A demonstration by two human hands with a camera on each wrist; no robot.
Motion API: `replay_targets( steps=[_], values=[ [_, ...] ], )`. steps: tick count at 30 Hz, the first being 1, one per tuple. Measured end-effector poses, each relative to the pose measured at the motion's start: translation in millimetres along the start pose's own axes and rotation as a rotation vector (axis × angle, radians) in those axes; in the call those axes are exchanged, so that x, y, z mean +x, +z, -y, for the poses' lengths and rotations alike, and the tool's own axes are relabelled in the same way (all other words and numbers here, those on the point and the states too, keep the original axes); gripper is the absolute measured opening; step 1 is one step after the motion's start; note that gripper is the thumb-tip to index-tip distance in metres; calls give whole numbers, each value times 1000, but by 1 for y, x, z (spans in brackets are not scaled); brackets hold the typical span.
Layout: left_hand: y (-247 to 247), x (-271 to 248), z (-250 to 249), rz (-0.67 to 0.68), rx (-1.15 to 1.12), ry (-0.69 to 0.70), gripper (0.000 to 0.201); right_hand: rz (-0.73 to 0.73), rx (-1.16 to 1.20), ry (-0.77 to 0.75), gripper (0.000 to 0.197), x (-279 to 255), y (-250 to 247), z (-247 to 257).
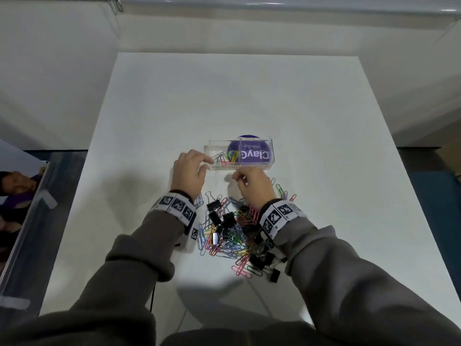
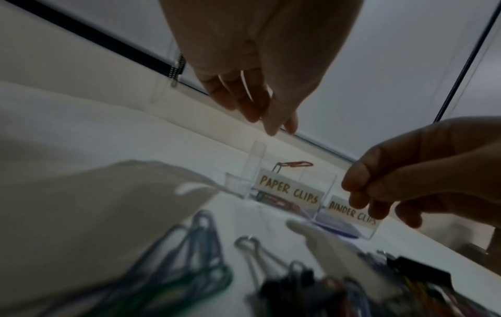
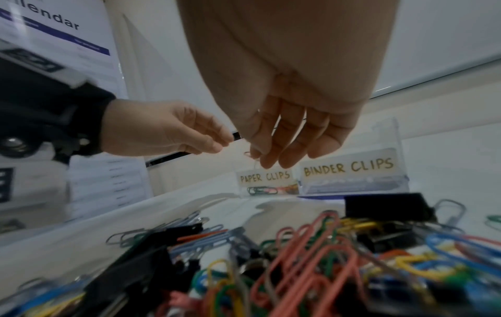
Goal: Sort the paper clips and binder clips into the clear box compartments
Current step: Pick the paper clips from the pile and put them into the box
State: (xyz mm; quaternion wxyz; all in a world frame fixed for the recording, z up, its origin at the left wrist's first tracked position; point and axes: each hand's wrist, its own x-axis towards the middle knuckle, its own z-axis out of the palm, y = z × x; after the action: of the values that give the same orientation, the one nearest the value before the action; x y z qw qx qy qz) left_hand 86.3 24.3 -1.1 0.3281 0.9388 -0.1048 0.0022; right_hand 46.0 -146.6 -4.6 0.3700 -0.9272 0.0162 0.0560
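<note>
The clear box (image 1: 268,146) stands mid-table with labels "PAPER CLIPS" (image 3: 265,177) and "BINDER CLIPS" (image 3: 348,167). Its left compartment holds several coloured paper clips (image 1: 225,157); no clips show in the right one. My left hand (image 1: 209,163) hovers at the left compartment, fingers and thumb close together; a thin pale line shows between them (image 2: 245,85), unclear what. My right hand (image 1: 237,178) is just in front of the box and pinches a thin silver paper clip (image 3: 249,154). A mixed pile of paper clips (image 1: 234,243) and black binder clips (image 1: 228,218) lies under my wrists.
The white table (image 1: 274,96) stretches far behind the box. A clear panel with printed sheets (image 1: 22,196) leans along the left edge. A few stray paper clips (image 1: 283,192) lie to the right of my right hand. A thin cable (image 1: 259,298) runs near the front.
</note>
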Motion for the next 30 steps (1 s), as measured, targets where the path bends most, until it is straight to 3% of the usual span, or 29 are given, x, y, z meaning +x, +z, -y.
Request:
replay_targets(
  steps=[5,8,10,17,22,26,30],
  values=[
    [8,-48,25,137,177,-96,17,240,-195,-136,16,-14,21,15],
    [14,-67,31,205,241,-216,28,352,-353,-204,37,-22,40,21],
    [18,-75,33,203,189,-247,33,381,-459,-231,39,-28,47,24],
    [20,-85,38,198,57,-215,18,310,-327,-134,23,-46,29,12],
    [11,-80,40,270,69,-14,15,197,-405,-18,26,-63,9,-16],
    [9,-67,38,334,88,44,13,66,-385,-76,22,-46,6,-9],
    [10,-59,37,415,148,-6,20,142,-484,-91,26,-18,21,11]
  ],
)
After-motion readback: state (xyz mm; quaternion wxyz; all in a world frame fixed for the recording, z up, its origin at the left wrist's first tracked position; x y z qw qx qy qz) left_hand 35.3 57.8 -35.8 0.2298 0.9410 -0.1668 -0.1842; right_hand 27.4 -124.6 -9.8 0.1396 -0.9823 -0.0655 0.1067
